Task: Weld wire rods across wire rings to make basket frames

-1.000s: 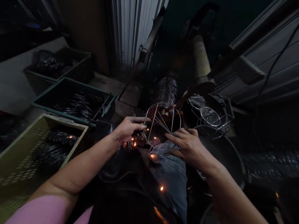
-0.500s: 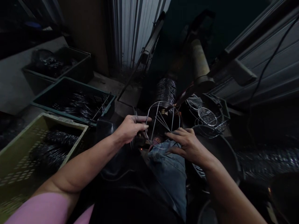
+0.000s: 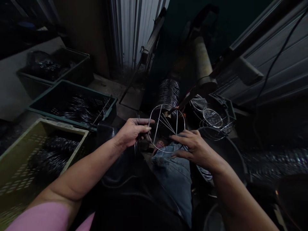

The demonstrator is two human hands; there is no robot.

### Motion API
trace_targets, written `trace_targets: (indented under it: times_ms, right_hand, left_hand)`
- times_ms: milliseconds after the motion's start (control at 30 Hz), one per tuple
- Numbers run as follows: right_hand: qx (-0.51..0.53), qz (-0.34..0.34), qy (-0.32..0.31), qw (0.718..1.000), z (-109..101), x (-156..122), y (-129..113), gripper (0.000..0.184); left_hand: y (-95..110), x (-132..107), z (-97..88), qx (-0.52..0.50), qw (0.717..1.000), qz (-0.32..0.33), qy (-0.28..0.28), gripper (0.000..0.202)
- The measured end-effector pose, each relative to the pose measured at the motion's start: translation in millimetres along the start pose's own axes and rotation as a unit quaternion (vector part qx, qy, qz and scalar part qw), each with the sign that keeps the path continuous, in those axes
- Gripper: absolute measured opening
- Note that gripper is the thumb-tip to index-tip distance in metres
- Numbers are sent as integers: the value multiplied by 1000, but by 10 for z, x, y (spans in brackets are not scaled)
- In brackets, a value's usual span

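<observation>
A round wire frame (image 3: 157, 125), a ring with straight wires across it, is held above my lap between both hands. My left hand (image 3: 132, 132) pinches its left rim with thumb and fingertips. At the lower right rim, the fingers of my right hand (image 3: 192, 144) are closed on the frame, the fingertips partly hiding the rim. Several thin straight wires (image 3: 166, 122) fan out inside the ring, converging near the right fingertips. Just beyond the frame, a stack of dark wire rings (image 3: 169, 93) sits around a bar with a brass-coloured end (image 3: 167, 114).
Left are a yellow crate (image 3: 81, 141) and a green crate (image 3: 113, 112) with wire pieces, plus another dark crate (image 3: 84, 57). A machine arm with a pale cylinder (image 3: 203, 61) stands ahead. Finished-looking wire grids (image 3: 213, 118) lie right, by a dark round tub (image 3: 237, 154).
The view has shifted slightly, so the surroundings sit a little further left. Both hands keep their grip on the wire frame, which has barely moved.
</observation>
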State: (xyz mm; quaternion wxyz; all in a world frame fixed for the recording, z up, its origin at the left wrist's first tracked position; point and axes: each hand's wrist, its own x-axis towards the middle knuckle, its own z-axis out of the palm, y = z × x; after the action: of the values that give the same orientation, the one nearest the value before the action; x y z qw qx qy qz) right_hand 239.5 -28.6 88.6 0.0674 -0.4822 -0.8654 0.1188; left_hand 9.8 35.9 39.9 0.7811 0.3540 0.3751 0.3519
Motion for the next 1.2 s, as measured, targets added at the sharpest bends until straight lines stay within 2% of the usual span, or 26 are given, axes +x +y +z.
trace_targets:
  times_ms: [300, 467, 533, 600, 667, 767, 833, 900, 967, 1033, 1067, 1100, 1133, 1200]
  right_hand:
    - [-25, -3, 0, 1000, -24, -24, -29, 39]
    - [-104, -7, 71, 992, -202, -54, -171, 33]
    - [-152, -22, 92, 984, -226, 99, -272, 28]
    - [-203, -56, 78, 974, -190, 370, -385, 27]
    - [-237, -97, 34, 966, -115, 701, -482, 27]
    - [-269, -125, -52, 954, -16, 1101, -558, 14]
    - [-277, -129, -83, 949, -4, 1186, -564, 15]
    - [-264, -122, -74, 954, -22, 1101, -542, 15]
    - [-227, -67, -28, 971, -24, 889, -492, 16]
    - [-140, 55, 43, 988, 39, 626, -419, 17]
    - [-58, 127, 81, 987, 100, 498, -378, 18]
    - [48, 188, 111, 975, 177, 384, -338, 20]
    - [160, 240, 129, 949, 265, 286, -302, 24]
    - [347, 310, 161, 870, 441, 149, -245, 31]
  left_hand:
    - [-55, 24, -34, -16, 1000, -2, -15, 36]
    - [-186, 22, -126, -99, 994, -36, -11, 36]
    - [-292, 18, -174, -139, 988, -70, -11, 44]
    - [-408, 3, -214, -172, 981, -92, -17, 49]
    - [-508, -23, -247, -201, 974, -101, -24, 52]
    - [-587, -81, -312, -223, 969, -102, -30, 54]
    - [-586, -129, -376, -227, 970, -86, -35, 56]
    - [-552, -184, -441, -223, 971, -69, -51, 62]
    - [-501, -241, -484, -213, 973, -47, -74, 70]
    - [-452, -288, -488, -189, 977, -27, -91, 74]
    - [-434, -303, -474, -167, 982, -21, -90, 70]
    - [-422, -311, -452, -136, 987, -18, -80, 64]
    - [-417, -311, -423, -99, 993, -17, -66, 57]
    - [-423, -294, -358, -30, 999, -22, -28, 46]
